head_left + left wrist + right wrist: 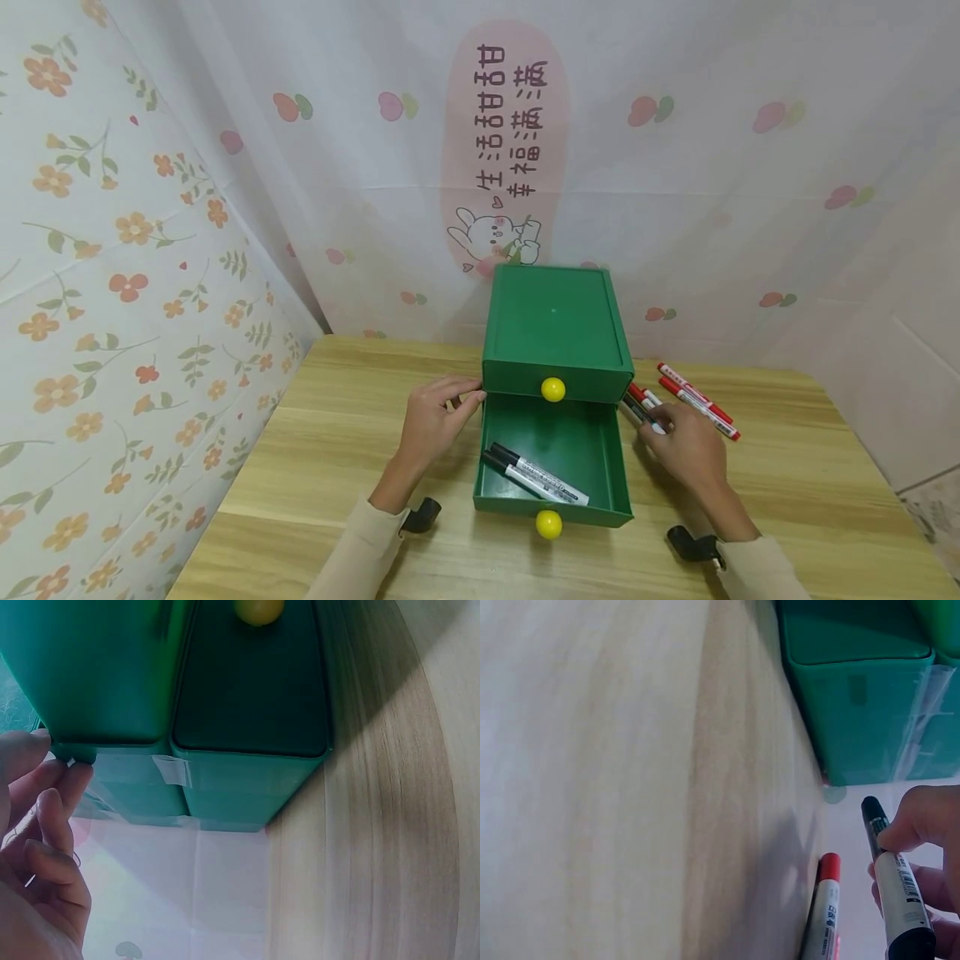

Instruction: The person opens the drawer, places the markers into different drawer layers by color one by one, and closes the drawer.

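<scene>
A green drawer cabinet (558, 321) with yellow knobs stands on the table, one drawer (555, 433) pulled out below the top one. Two black-capped markers (536, 475) with white barrels lie in that drawer. My left hand (438, 417) is at the cabinet's left side; its thumb and fingertips pinch the green edge at the corner, as the left wrist view shows. Right of the cabinet, my right hand (686, 446) holds a white-barrelled marker (901, 889) with a black cap between thumb and fingers. A red-capped marker (825, 907) lies on the table beside that hand.
Farther right on the wooden table (337, 417) lie more red markers (697, 402), side by side. A patterned curtain (360, 250) hangs behind the cabinet, and a floral one (127, 292) covers the left side. Clear tape (172, 770) joins the cabinet's tiers.
</scene>
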A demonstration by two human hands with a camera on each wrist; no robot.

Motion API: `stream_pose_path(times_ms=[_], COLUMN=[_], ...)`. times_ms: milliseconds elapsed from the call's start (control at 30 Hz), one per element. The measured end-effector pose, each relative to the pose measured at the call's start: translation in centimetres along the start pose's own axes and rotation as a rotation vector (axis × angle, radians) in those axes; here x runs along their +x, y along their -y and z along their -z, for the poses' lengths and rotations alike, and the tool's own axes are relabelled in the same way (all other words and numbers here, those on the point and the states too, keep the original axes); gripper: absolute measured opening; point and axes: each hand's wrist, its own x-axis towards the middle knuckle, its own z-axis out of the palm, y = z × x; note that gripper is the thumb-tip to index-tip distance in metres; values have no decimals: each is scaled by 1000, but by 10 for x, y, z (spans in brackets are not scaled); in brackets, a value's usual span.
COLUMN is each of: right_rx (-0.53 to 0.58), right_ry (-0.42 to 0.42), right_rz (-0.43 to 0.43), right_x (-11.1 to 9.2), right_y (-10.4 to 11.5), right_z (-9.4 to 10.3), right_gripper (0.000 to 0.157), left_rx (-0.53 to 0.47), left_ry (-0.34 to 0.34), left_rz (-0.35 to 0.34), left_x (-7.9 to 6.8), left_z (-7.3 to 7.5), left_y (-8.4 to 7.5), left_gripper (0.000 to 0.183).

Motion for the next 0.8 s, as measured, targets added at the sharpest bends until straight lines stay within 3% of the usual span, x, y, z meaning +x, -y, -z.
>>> stream_pose_path(times_ms=[533, 800], right_rx=[40, 73], right_ry=[-111, -126], right_rz=[8, -46], right_x=[2, 2], right_y=[0, 7], right_z=[0, 10], right_gripper=[20, 20], left_rx=[5, 8], left_ry=[-1, 8], left_rz=[11, 20], left_x=[-1, -2], left_z=[0, 0], left_y=[1, 2], left_gripper=[19, 20])
